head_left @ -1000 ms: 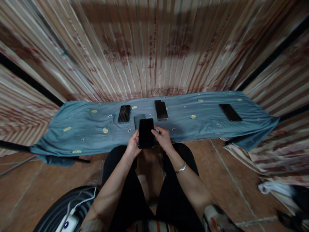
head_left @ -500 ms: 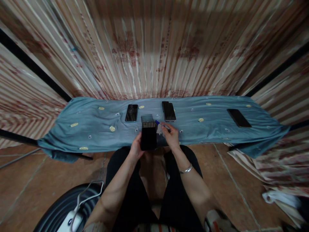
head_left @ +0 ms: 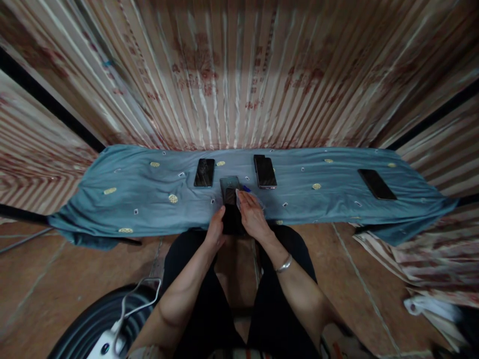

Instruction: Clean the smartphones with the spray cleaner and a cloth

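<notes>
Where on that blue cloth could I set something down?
Two patches look open on the blue cloth: the left end, up to the leftmost phone, and between the overlapping phones and the rightmost phone. The near middle is crowded: left hand and right hand at a dark phone, a flat piece beyond.

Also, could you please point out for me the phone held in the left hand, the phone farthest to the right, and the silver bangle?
Held phone [head_left: 232, 218]: head view, middle of its uncovered dark face.
Rightmost phone [head_left: 376, 184]: head view, middle of its dark face.
Silver bangle [head_left: 285, 264]: head view, on its band.
</notes>
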`<state>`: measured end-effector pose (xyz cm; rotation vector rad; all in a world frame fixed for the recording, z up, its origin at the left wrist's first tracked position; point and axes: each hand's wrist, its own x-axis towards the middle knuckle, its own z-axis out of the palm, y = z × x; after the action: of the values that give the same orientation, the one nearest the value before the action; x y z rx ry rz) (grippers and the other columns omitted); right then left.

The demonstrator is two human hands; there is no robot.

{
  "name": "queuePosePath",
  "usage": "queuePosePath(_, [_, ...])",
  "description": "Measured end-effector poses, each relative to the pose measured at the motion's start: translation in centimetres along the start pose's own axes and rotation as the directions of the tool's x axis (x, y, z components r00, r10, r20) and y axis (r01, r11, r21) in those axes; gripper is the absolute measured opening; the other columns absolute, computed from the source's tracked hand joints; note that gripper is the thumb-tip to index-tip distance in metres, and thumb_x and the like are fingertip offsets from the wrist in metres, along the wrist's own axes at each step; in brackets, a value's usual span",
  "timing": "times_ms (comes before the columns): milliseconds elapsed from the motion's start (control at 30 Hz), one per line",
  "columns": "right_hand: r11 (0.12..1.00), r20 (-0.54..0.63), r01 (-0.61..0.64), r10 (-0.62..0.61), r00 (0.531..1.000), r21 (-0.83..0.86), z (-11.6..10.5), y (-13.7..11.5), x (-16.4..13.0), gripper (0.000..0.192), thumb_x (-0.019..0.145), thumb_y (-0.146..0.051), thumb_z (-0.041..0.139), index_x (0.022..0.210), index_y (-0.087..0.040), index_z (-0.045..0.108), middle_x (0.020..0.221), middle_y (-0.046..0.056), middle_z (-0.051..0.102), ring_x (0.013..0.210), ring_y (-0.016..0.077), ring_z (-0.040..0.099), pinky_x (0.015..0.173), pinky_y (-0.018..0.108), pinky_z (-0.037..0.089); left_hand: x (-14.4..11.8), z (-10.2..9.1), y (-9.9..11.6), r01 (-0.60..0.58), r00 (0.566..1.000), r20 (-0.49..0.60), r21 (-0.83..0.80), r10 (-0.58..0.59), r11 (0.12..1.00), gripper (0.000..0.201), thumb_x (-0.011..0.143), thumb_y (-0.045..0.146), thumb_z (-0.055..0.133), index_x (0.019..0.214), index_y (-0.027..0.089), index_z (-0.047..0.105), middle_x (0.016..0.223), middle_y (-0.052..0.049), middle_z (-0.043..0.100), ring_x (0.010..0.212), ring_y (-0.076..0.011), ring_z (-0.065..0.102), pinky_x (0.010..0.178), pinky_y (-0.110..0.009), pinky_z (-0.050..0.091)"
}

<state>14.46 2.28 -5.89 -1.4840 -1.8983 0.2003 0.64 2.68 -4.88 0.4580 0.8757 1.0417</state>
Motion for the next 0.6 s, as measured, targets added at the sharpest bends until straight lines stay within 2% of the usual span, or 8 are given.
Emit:
queuePosePath(133, [0.998, 0.004, 0.018, -0.018, 1.000, -0.055, 0.12, 0.10, 0.43, 0.054, 0.097, -0.008, 0.032, 0.146, -0.001, 0.052, 0.145, 0.022, 0.059, 0.142, 0.0274, 0.048, 0.121, 0.048, 0.040, 0.15, -0.36, -0.29, -0.072, 0.997, 0.030, 0.070, 0.070, 0.995, 0.045, 0.063, 0.053, 0.087, 0.088, 0.016, 0.076, 0.103, -0.011, 0.080, 0.121, -0.0347, 0.066, 0.109, -0.044, 0.049])
queuePosePath(233, [0.998, -0.015, 0.019, -0.019, 1.000, -0.053, 0.18, 0.12, 0.63, 0.054, 0.097, -0.009, 0.034, 0.148, -0.008, 0.052, 0.146, 0.017, 0.060, 0.143, 0.0256, 0.048, 0.122, 0.048, 0.040, 0.24, -0.53, -0.56, -0.107, 0.994, 0.028, 0.123, 0.105, 0.987, 0.052, 0.058, 0.058, 0.089, 0.086, 0.015, 0.077, 0.099, -0.011, 0.080, 0.116, -0.0346, 0.068, 0.109, -0.044, 0.048])
queuePosePath(333, [0.999, -0.013, 0.029, -0.029, 0.999, -0.019, 0.16, 0.00, 0.73, 0.054, 0.098, -0.009, 0.034, 0.149, -0.012, 0.052, 0.147, 0.015, 0.059, 0.143, 0.0247, 0.048, 0.122, 0.048, 0.041, 0.24, -0.71, -0.79, -0.137, 0.991, 0.022, 0.178, 0.136, 0.974, 0.048, 0.063, 0.054, 0.086, 0.088, 0.015, 0.077, 0.099, -0.009, 0.080, 0.115, -0.0315, 0.068, 0.109, -0.043, 0.047])
queuePosePath(433, [0.998, 0.010, 0.064, -0.064, 0.998, 0.024, 0.10, -0.24, 0.75, 0.053, 0.098, -0.010, 0.033, 0.148, -0.010, 0.054, 0.147, 0.016, 0.059, 0.144, 0.0250, 0.047, 0.122, 0.048, 0.041, 0.22, -0.85, -0.90, -0.141, 0.990, 0.030, 0.198, 0.138, 0.970, 0.041, 0.069, 0.049, 0.083, 0.089, 0.014, 0.077, 0.097, -0.009, 0.079, 0.113, -0.0302, 0.069, 0.107, -0.042, 0.048])
queuePosePath(533, [0.991, 0.027, 0.113, -0.116, 0.993, 0.076, 0.22, -0.48, 0.65, 0.054, 0.098, -0.009, 0.033, 0.147, -0.010, 0.054, 0.148, 0.017, 0.058, 0.143, 0.0256, 0.047, 0.121, 0.049, 0.041, 0.31, -0.77, -0.89, -0.100, 0.995, -0.005, 0.165, 0.103, 0.981, 0.036, 0.074, 0.047, 0.079, 0.086, 0.013, 0.076, 0.091, -0.010, 0.079, 0.112, -0.0317, 0.069, 0.106, -0.044, 0.049])
queuePosePath(600, [0.984, 0.034, 0.140, -0.144, 0.989, 0.107, 0.45, -0.65, 0.48, 0.055, 0.097, -0.009, 0.034, 0.148, -0.013, 0.054, 0.148, 0.016, 0.058, 0.143, 0.0254, 0.047, 0.120, 0.049, 0.043, 0.42, -0.62, -0.78, -0.094, 0.993, -0.056, 0.113, 0.100, 0.989, 0.034, 0.079, 0.045, 0.076, 0.092, 0.014, 0.077, 0.096, -0.010, 0.079, 0.118, -0.0308, 0.068, 0.109, -0.042, 0.047])
